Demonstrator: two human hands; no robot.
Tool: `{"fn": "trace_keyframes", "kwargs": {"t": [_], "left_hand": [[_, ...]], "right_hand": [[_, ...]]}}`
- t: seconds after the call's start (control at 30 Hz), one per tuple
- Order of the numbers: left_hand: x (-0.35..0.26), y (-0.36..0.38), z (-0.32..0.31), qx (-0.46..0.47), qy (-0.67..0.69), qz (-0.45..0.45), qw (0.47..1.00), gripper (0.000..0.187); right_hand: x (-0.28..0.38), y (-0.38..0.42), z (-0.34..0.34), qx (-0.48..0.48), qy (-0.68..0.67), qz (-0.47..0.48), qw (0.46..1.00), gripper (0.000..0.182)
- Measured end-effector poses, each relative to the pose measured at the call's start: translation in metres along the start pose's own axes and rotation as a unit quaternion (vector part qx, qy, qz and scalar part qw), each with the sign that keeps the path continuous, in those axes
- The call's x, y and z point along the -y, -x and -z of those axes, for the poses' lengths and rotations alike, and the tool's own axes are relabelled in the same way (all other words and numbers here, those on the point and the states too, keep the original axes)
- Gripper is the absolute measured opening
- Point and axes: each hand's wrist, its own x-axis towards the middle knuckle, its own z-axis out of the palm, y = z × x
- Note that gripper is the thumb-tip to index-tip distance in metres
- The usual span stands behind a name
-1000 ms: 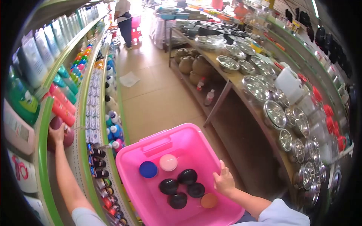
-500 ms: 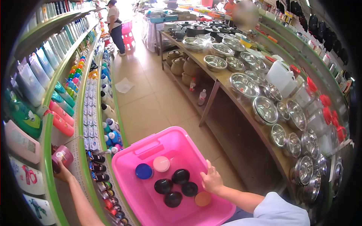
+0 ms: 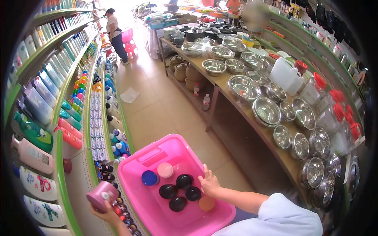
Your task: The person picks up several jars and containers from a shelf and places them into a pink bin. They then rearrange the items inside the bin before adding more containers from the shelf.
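My left hand [image 3: 105,215] is wrapped round a mauve-pink jar [image 3: 101,192] with a pale label, held tilted between the shelf and the tub. My right hand [image 3: 210,182] grips the right rim of a pink plastic tub [image 3: 126,173], thumb inside and index finger stretched along the edge. Inside the tub stand a blue-lidded jar [image 3: 149,177], a pale pink-lidded jar [image 3: 165,170], several black-lidded jars [image 3: 168,191] and one with a tan lid [image 3: 206,203]. Another mauve jar [image 3: 67,165] shows partly behind the shelf's green edge.
Shelves of bottles [image 3: 37,133] run along my left. Steel bowls [image 3: 244,87] and pots cover a long table [image 3: 220,80] on the right, with clay pots [image 3: 180,72] beneath. A person [image 3: 114,33] stands up the aisle; a white sheet [image 3: 130,95] lies on the floor.
My left hand has brought the mauve-pink jar off the shelf, rightward and down toward the tub. My right hand has stayed on the tub's rim. The view has shifted slightly.
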Motion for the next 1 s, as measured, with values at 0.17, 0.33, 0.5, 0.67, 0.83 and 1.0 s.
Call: {"fn": "trace_keyframes", "kwargs": {"t": [0.17,0.33,0.5,0.67,0.83,1.0], "left_hand": [[-0.059,0.081,0.005,0.179,-0.062,-0.128,0.973,0.082],[-0.071,0.121,-0.002,0.329,-0.101,-0.138,0.929,0.086],[-0.053,0.148,0.003,0.406,-0.153,-0.11,0.894,0.089],[-0.028,0.163,-0.002,0.47,-0.256,-0.066,0.842,0.094],[-0.02,0.167,-0.021,0.467,-0.258,-0.067,0.843,0.095],[-0.031,0.172,-0.01,0.546,-0.198,-0.11,0.806,0.097]], "right_hand": [[-0.005,0.001,-0.011,-0.032,0.012,0.004,0.999,0.032],[-0.003,-0.003,0.001,0.02,0.036,0.013,0.999,0.04],[-0.005,-0.003,0.008,0.049,0.049,0.035,0.997,0.052],[-0.003,-0.003,0.007,0.048,0.052,0.034,0.997,0.051],[-0.003,-0.003,0.012,0.049,0.046,0.031,0.997,0.048],[-0.004,-0.004,0.01,0.021,0.038,0.048,0.998,0.044]]}}
